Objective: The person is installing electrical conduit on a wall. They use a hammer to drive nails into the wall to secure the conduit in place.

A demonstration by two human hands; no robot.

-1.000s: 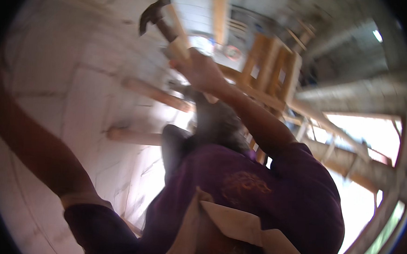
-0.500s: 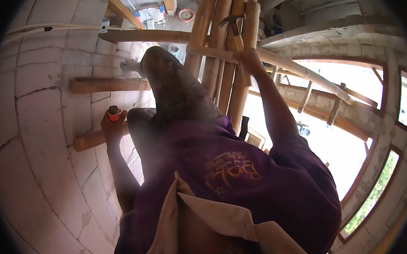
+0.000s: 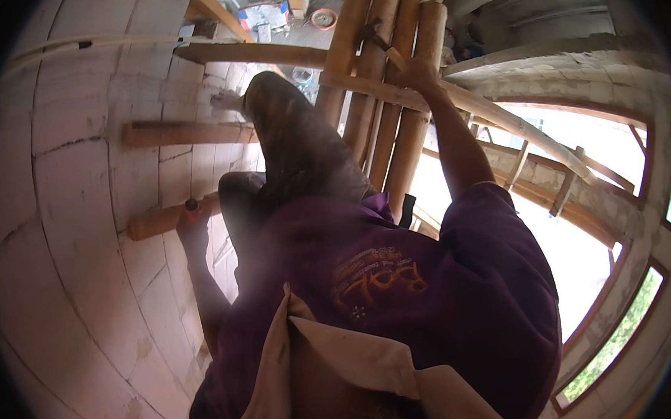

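Observation:
My right hand [image 3: 419, 75] is closed around the pale wooden handle of a claw hammer [image 3: 371, 33]. The hammer's dark head slants up to the left, in front of several upright bamboo poles [image 3: 411, 149]. Low on the left, my left hand [image 3: 193, 231] grips a small orange-red cylinder [image 3: 191, 214] with a dark top; its exact kind I cannot make out. That hand is beside the end part of a short wooden beam [image 3: 152, 224] that juts from the block wall [image 3: 67, 193]. Haze blurs the left hand's fingers.
Another wooden beam [image 3: 190, 134] projects from the wall above the left hand. A horizontal timber [image 3: 257, 54] crosses behind my raised knee [image 3: 276, 106]. Far below lie a round orange-rimmed tub [image 3: 324, 19] and a bucket [image 3: 302, 75]. Large window openings [image 3: 556, 246] are on the right.
The hammer has swung from nearly upright to a leftward slant. My left hand's cylinder shows less of its side now. The whole view has shifted slightly.

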